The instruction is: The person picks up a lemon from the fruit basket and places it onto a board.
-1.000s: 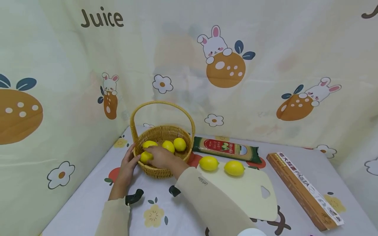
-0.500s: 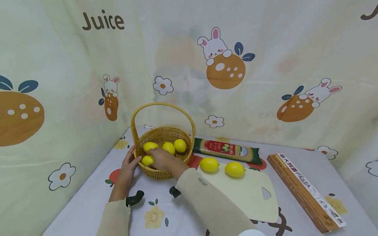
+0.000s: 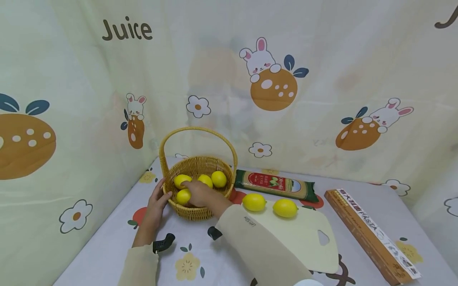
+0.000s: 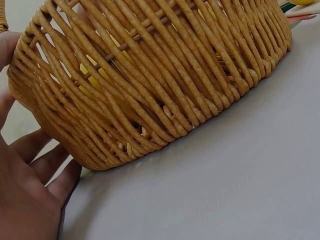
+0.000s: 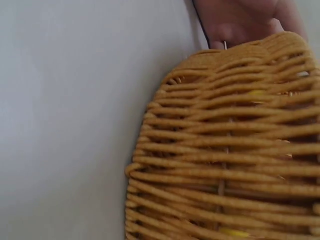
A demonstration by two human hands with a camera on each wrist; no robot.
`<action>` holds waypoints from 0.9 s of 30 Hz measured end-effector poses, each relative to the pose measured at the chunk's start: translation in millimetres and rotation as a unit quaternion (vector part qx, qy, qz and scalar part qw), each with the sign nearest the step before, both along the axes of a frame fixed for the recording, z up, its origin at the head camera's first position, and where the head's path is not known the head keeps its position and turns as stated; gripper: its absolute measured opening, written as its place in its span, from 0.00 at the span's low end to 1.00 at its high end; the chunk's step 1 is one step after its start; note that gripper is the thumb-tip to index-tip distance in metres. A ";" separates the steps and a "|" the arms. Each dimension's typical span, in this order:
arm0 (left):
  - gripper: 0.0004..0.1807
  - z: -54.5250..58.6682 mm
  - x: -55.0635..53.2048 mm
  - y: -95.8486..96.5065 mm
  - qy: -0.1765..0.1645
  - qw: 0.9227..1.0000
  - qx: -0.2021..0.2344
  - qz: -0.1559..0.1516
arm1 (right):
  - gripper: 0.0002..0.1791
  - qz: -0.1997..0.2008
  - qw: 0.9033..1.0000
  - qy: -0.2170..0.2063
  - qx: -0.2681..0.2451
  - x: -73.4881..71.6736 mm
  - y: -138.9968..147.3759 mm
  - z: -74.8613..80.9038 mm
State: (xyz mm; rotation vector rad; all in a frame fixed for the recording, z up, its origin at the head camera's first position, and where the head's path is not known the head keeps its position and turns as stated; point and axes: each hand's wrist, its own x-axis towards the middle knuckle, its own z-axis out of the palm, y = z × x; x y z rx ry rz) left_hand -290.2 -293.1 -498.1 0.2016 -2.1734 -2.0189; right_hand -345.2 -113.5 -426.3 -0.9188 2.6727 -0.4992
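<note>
A wicker basket (image 3: 193,213) with a tall handle stands at the table's left back, with several yellow lemons inside. My left hand (image 3: 156,206) holds its left side, thumb at the rim and fingers against the outer weave; the left wrist view shows those fingers spread along the wicker (image 4: 150,90). Reaching over the front rim, my right hand (image 3: 201,194) grips a lemon (image 3: 183,197) at the basket's front left. Another lemon (image 3: 182,181) lies just behind it, and two more lemons (image 3: 218,179) sit farther right. Part of the right hand's fingers is hidden.
Two lemons (image 3: 285,208) lie on a cream cutting board (image 3: 304,238) right of the basket. Behind the board is a green pasta bag (image 3: 275,185). A long brown pasta box (image 3: 372,234) lies at the right. A printed curtain (image 3: 222,79) hangs behind the table.
The right hand and the gripped lemon have shifted slightly right within the basket. The left hand keeps its place on the basket's side. The whole view has tipped slightly.
</note>
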 end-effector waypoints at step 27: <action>0.34 -3.2 -0.4 0.3 0.002 1.000 0.007 -0.002 | 0.32 0.026 0.999 0.039 -0.005 -1.8 47.0 10.6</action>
